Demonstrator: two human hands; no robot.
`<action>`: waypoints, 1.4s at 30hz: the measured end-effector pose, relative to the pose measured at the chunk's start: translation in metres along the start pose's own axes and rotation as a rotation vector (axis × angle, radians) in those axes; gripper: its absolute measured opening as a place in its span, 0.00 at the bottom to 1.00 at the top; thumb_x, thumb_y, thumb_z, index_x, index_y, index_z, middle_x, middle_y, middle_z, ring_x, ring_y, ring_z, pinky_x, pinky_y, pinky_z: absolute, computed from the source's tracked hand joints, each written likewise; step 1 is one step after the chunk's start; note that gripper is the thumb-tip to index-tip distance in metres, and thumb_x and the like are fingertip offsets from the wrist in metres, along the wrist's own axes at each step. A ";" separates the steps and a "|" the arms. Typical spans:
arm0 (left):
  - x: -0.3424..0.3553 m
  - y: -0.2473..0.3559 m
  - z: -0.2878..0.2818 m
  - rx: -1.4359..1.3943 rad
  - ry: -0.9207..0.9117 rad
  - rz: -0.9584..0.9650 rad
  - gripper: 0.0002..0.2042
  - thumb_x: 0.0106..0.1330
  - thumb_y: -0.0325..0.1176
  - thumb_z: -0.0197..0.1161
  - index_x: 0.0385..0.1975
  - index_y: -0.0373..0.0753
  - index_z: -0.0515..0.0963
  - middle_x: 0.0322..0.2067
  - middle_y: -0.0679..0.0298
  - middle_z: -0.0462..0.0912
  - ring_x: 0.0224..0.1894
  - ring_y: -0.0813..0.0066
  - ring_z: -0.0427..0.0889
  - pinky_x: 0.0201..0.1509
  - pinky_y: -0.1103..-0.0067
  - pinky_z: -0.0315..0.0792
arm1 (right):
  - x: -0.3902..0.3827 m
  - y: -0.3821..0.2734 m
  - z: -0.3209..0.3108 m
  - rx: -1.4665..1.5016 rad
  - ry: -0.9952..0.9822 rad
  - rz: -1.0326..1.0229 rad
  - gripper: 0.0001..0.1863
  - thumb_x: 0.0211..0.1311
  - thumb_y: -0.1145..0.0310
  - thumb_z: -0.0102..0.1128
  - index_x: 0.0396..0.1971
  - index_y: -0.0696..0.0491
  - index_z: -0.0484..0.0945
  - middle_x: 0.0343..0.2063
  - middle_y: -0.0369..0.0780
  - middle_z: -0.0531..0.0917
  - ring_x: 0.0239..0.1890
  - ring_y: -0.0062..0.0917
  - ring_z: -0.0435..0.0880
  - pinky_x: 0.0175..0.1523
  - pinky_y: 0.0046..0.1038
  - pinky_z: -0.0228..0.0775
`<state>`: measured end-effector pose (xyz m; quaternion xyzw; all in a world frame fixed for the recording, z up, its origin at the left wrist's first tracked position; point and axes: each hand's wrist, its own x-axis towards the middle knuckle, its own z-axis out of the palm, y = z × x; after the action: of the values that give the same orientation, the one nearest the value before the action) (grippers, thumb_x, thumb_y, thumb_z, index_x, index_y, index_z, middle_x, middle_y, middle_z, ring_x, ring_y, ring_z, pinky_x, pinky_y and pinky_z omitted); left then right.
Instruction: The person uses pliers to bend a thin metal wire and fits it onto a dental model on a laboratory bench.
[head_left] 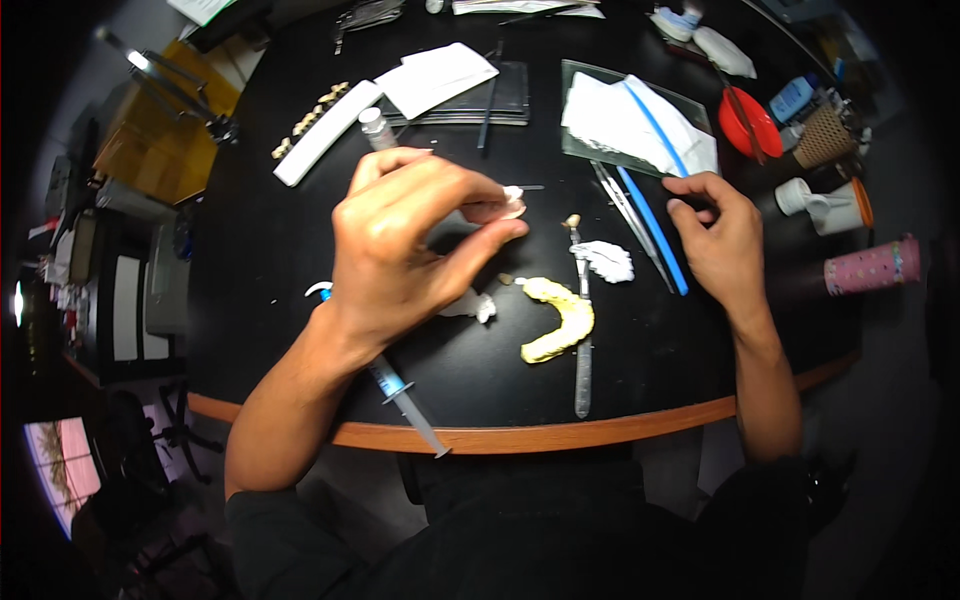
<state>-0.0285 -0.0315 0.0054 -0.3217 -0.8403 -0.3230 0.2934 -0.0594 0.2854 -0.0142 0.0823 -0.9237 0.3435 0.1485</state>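
My left hand (pixel 395 250) pinches a small white and pinkish piece (pixel 508 205) above the middle of the desk. Below it lie crumpled white material (pixel 485 308), a syringe with a blue tip (pixel 405 400) and a yellow horseshoe-shaped moulded piece (pixel 550 345). A slim clear-handled tool (pixel 582 380), with a small tan lump at its tip, lies beside a crumpled white wipe (pixel 607 260). My right hand (pixel 715 240) is loosely curled, thumb and forefinger apart and nothing visible between them, beside a blue stick-like tool (pixel 655 235) and metal tweezers (pixel 628 220).
A glass slab with paper (pixel 600 120), red bowl (pixel 748 125), white pot (pixel 835 210) and pink cylinder (pixel 865 265) are at the right. Farther back are a vial (pixel 376 128), white strip (pixel 320 135) and papers (pixel 435 75). A wooden edge (pixel 520 438) borders the black desk (pixel 470 375).
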 end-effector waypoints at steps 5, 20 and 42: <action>-0.001 0.003 0.001 -0.005 -0.020 -0.001 0.11 0.51 0.26 0.82 0.32 0.38 0.86 0.29 0.67 0.90 0.31 0.79 0.88 0.55 0.75 0.71 | 0.001 0.000 0.000 0.003 -0.024 0.033 0.13 0.60 0.69 0.66 0.43 0.58 0.87 0.37 0.44 0.91 0.24 0.29 0.86 0.43 0.30 0.78; -0.003 0.004 0.002 0.029 -0.017 0.011 0.12 0.51 0.27 0.83 0.33 0.38 0.86 0.28 0.68 0.88 0.28 0.79 0.84 0.54 0.73 0.72 | -0.001 -0.003 -0.001 -0.014 -0.046 0.034 0.16 0.60 0.68 0.67 0.46 0.59 0.86 0.41 0.48 0.90 0.25 0.32 0.87 0.48 0.32 0.80; -0.007 -0.001 0.007 -0.070 -0.118 -0.098 0.10 0.52 0.24 0.81 0.32 0.36 0.85 0.30 0.63 0.90 0.32 0.73 0.89 0.64 0.61 0.78 | -0.006 -0.012 0.000 0.072 -0.200 -0.310 0.05 0.53 0.77 0.71 0.31 0.58 0.86 0.26 0.39 0.85 0.34 0.29 0.83 0.45 0.30 0.73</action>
<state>-0.0269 -0.0295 -0.0040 -0.3086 -0.8590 -0.3468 0.2160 -0.0505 0.2761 -0.0090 0.2626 -0.8973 0.3393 0.1040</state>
